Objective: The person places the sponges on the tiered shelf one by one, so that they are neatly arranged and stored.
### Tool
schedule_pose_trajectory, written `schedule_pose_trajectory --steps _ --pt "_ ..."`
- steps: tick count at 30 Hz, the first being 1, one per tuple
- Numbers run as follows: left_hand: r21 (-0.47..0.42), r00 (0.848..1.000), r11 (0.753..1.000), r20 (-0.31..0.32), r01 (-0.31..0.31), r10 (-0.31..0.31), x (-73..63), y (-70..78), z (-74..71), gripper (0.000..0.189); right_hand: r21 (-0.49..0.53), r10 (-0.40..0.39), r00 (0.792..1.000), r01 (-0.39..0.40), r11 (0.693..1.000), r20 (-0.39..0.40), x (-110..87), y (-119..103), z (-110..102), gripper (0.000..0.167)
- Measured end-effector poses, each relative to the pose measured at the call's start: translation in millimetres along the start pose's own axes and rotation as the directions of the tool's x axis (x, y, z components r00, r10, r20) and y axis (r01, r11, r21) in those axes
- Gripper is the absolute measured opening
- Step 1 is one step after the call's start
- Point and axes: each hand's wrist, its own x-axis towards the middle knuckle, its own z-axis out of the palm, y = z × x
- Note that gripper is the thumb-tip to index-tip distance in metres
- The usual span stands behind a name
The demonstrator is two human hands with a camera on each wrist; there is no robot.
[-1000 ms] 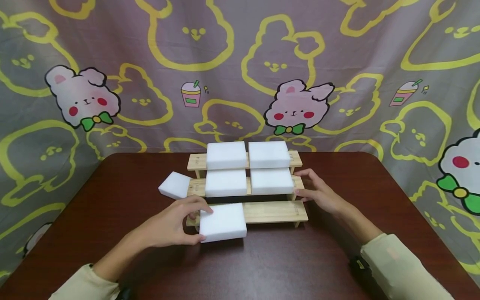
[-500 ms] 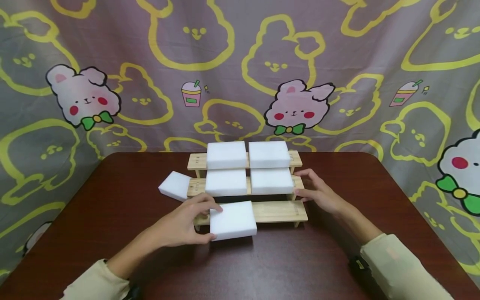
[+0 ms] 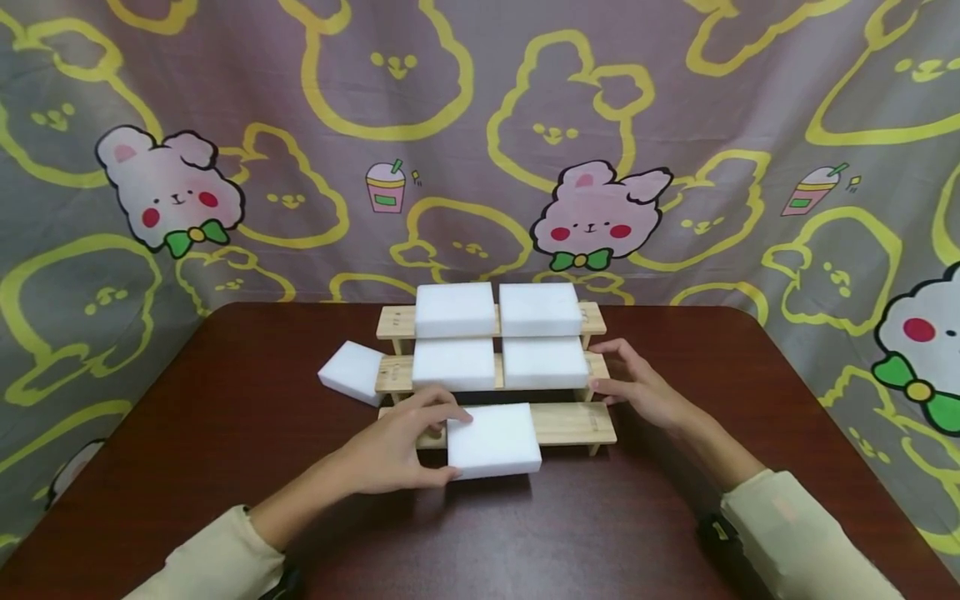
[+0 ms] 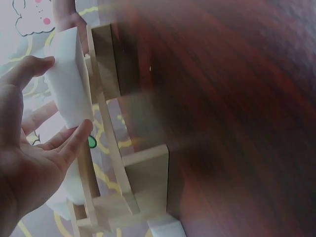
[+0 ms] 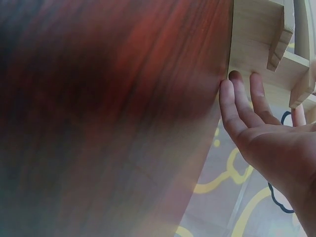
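My left hand (image 3: 393,446) grips a white foam block (image 3: 495,442) by its left side, thumb at the front and fingers at the back. The block overlaps the front step of a three-step wooden stand (image 3: 576,423) and juts past its front edge. In the left wrist view, the fingertips (image 4: 84,127) press the white block (image 4: 69,79). My right hand (image 3: 648,396) rests against the right end of the stand's middle step. Seen from the right wrist, its fingers (image 5: 228,98) are extended, with fingertips at the stand's side panel (image 5: 256,29).
Two white blocks (image 3: 455,310) sit on the top step and two more white blocks (image 3: 453,363) on the middle one. Another white block (image 3: 351,371) leans by the stand's left end. A dark red-brown table (image 3: 525,542) carries everything, with a patterned curtain (image 3: 450,125) behind.
My left hand has moved to the right with the white foam block, along the front step, baring more of that step's left end. The right hand has stayed in place.
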Motion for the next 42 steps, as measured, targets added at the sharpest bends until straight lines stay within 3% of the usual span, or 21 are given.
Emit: schedule_pose_trajectory --steps 9,17,30,42 --pt "-0.057 0.999 0.998 0.016 -0.040 0.041 8.2 1.4 9.7 0.048 0.001 -0.005 1.000 0.005 1.000 0.002 -0.4 0 0 0.053" --pt "-0.039 0.999 0.999 0.038 -0.035 0.037 16.3 1.4 15.3 0.049 0.008 0.002 1.000 -0.002 1.000 0.003 -0.4 0 0 0.054" --pt "0.064 0.999 0.997 0.020 -0.043 0.042 23.3 4.1 21.6 0.050 0.006 0.001 1.000 0.000 1.000 -0.003 0.2 -2 1 0.053" --pt "0.137 1.000 0.991 0.016 -0.016 0.014 19.7 10.3 21.3 0.047 0.004 0.012 1.000 -0.012 1.000 -0.005 0.2 0 0 0.055"
